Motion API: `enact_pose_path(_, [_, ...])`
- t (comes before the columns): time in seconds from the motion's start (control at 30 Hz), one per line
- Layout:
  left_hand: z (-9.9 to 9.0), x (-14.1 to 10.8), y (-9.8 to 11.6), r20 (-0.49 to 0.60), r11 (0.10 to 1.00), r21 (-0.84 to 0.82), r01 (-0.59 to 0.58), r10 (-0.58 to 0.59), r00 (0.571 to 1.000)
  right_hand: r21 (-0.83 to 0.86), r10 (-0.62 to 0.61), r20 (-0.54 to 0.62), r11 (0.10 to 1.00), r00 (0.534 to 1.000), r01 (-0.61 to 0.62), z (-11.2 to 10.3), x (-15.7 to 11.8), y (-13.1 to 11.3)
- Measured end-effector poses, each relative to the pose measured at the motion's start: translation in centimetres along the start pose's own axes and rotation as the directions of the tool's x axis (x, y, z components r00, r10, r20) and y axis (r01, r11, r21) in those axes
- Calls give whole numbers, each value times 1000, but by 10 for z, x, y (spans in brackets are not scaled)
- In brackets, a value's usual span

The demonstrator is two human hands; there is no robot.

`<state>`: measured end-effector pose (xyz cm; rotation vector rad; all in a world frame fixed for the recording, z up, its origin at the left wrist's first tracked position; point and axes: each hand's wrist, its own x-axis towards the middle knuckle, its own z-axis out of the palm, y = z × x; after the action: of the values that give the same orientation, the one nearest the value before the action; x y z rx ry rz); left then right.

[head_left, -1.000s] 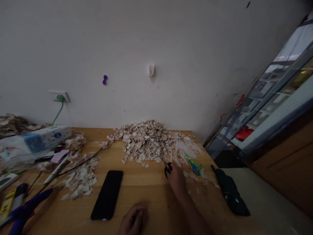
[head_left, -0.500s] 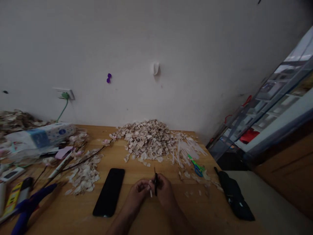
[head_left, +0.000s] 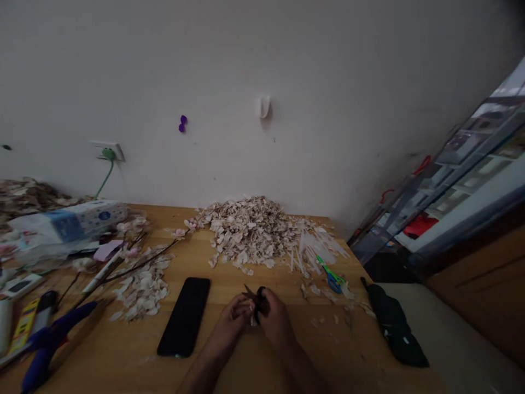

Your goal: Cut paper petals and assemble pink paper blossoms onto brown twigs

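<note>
Near the table's front, my right hand (head_left: 274,316) is closed around small black-handled scissors (head_left: 259,302), whose blades point up and left. My left hand (head_left: 233,319) is beside it, with fingers pinched on a small pale piece (head_left: 252,317), partly hidden between the hands. The scissors' blades lie over the left fingertips. Behind the hands is a large heap of pale, petal-like pieces (head_left: 250,227). A black phone (head_left: 184,317) lies flat left of my left hand.
Green-and-blue scissors (head_left: 333,278) lie by translucent sticks (head_left: 318,249) at right. A dark folded umbrella (head_left: 396,328) is on the right edge. Leftward are a blue glue gun (head_left: 55,334), a tissue pack (head_left: 77,219), a twig (head_left: 143,265) and a smaller petal pile (head_left: 143,293).
The black scissors have turned from upright to pointing up-left, and their handle loops now show. The pale piece between the hands looks shorter and wider. The view has shifted slightly.
</note>
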<state>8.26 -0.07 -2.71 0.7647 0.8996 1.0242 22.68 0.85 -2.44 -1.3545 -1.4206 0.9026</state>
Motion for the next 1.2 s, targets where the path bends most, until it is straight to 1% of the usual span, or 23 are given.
enact_pose_path(0.13, [-1,-4,2,44,1000,-8,-1,1,999,-1,-6,-12,1000,1000,6,1,-3,3])
enact_pose_path(0.27, [0,-1,3,59,1000,6,7,-7,998,23,5,-16,1000,1000,-5,0,-1,4])
enact_pose_path(0.57, [8,1,4,9,995,101,13,-14,1000,45,31,-4,999,1000,-31,-8,3,16])
enact_pose_path(0.83, [13,1,5,-15,988,152,29,-27,1000,3,36,-59,999,998,-36,-9,-7,17])
enact_pose_path(0.9, [13,1,4,-44,988,154,29,-22,999,-4,36,-86,999,996,-36,-10,-9,17])
enact_pose_path(1.0, [13,0,1,-126,989,148,21,-3,992,-19,55,-158,998,986,-59,-16,-8,20])
enact_pose_path(1.1, [12,1,-1,-188,991,132,18,8,982,-35,78,-227,996,971,-88,-30,-7,24])
enact_pose_path(1.2, [10,3,-3,-216,993,114,11,14,976,-52,79,-275,994,958,-97,-45,-11,21])
